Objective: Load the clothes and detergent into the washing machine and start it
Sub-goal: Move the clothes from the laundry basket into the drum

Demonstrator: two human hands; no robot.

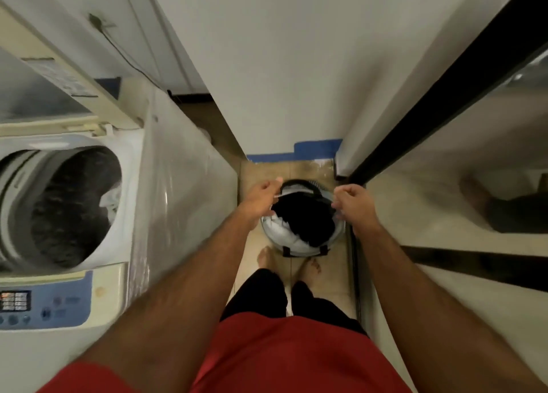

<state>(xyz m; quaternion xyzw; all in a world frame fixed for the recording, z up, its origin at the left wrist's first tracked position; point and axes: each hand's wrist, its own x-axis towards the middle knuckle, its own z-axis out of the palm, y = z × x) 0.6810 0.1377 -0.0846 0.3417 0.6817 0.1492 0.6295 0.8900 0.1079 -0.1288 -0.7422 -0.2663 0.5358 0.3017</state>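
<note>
Standing barefoot over a laundry basket (302, 214) of dark and white clothes (305, 217), the person reaches down: left hand (261, 195) and right hand (354, 202), held apart, each pinch the basket rim on opposite sides. Washing machine (68, 202), lid raised, drum partly filled, lies leftward, nearer the left hand.

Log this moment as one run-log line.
stage: fetching clothes | left hand: at laundry basket rim | right hand: at opposite rim | basket: on floor, dark garment on top | washing machine: lid open
</note>
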